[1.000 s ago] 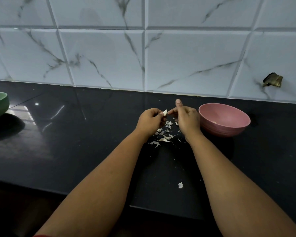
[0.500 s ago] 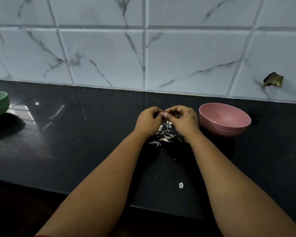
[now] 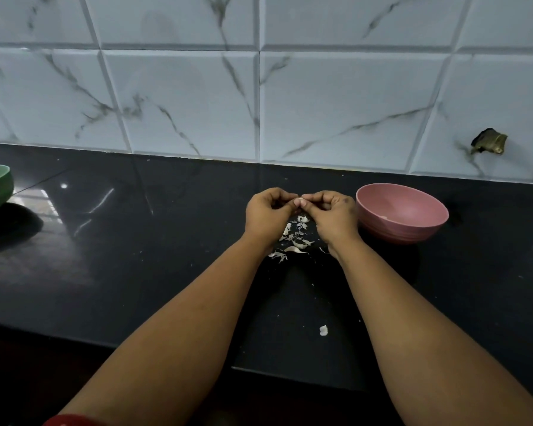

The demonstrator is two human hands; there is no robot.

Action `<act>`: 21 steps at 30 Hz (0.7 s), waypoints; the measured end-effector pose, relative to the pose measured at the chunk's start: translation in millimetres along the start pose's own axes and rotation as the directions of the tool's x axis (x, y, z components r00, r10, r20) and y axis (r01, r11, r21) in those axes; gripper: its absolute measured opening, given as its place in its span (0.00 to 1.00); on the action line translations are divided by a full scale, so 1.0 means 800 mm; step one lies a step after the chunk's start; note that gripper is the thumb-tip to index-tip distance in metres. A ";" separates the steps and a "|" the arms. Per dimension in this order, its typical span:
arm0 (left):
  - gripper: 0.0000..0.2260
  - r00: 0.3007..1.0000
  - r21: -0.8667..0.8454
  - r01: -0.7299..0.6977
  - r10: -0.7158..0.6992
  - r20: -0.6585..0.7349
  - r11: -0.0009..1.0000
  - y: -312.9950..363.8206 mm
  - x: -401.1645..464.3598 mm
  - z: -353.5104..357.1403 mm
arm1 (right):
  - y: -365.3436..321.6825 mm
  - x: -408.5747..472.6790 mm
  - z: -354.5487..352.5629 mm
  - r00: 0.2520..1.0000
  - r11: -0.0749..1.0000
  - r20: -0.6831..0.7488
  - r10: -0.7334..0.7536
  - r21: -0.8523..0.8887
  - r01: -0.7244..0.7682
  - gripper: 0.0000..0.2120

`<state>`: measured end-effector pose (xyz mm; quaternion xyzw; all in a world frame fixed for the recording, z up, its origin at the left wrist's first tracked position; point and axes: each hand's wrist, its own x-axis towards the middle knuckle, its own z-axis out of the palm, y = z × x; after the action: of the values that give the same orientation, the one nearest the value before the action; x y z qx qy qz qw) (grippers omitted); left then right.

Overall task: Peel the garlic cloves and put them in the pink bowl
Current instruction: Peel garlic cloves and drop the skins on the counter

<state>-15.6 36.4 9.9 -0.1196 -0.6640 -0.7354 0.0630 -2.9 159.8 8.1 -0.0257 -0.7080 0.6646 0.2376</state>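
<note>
Beside pink bowl (image 3: 402, 213) | left hand (image 3: 266, 215), right hand (image 3: 333, 215) — both grips pinch one garlic clove (image 3: 298, 201)

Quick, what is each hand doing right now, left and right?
Left hand: closed, pinching the garlic clove.
Right hand: closed, pinching the same clove from the other side.

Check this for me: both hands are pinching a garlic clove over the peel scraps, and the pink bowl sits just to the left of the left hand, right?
Not quite. The head view shows the pink bowl just to the right of the right hand, not left of the left hand. The rest holds: both hands pinch the garlic clove above the peel scraps.
</note>
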 end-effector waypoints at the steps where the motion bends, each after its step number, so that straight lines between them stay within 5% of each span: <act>1: 0.05 1.000 -0.013 0.001 -0.001 -0.013 1.000 0.001 -0.001 0.002 | 0.000 0.000 0.001 1.000 1.000 -0.011 -0.017 -0.005 0.017 0.10; 13: 0.05 0.989 -0.112 0.035 -0.051 -0.141 0.993 0.001 -0.007 0.019 | 0.001 -0.006 0.013 0.996 0.999 -0.090 -0.019 0.046 0.023 0.12; 17: 0.03 0.985 -0.256 0.129 -0.153 -0.075 0.958 0.004 -0.008 0.016 | 0.002 -0.005 0.015 0.993 0.997 -0.111 0.026 0.071 -0.018 0.06; 21: 0.01 0.996 -0.197 0.072 -0.080 -0.030 0.978 0.010 -0.007 0.007 | 0.000 -0.001 0.013 0.993 0.998 -0.112 0.038 0.044 -0.033 0.06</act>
<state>-7.8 40.5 17.0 -0.0858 -0.5913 -0.8011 0.0353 -6.0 149.5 8.1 -0.0708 -0.6786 0.6810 0.2661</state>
